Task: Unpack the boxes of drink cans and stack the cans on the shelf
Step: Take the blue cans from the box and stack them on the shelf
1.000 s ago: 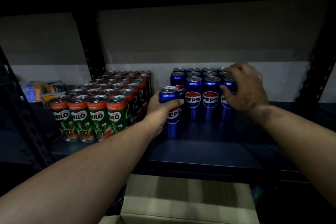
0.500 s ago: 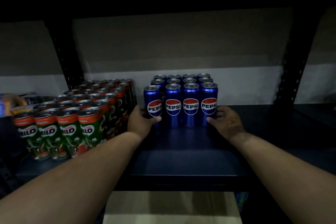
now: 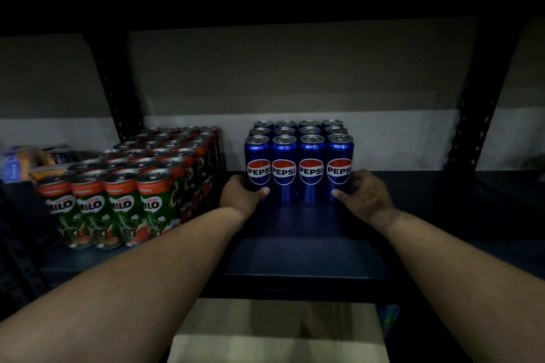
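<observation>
A block of blue Pepsi cans [image 3: 298,169] stands upright on the dark shelf [image 3: 309,256], four wide and three rows deep. My left hand [image 3: 240,193] cups the base of the front-left Pepsi can [image 3: 257,169], thumb across its front. My right hand [image 3: 364,193] presses against the base of the front-right Pepsi can [image 3: 339,168] from the right side. Both hands bracket the block at shelf level.
A large block of green and red Milo cans [image 3: 126,183] fills the shelf to the left, close beside the Pepsi cans. An open cardboard box [image 3: 277,333] sits below the shelf's front edge. Black perforated uprights [image 3: 113,88] rise behind. Packets [image 3: 26,162] lie at far left.
One second ago my left hand carried a single Pepsi can and my right hand was on top of the block. That can now stands front-left, and both hands press the block's sides.
</observation>
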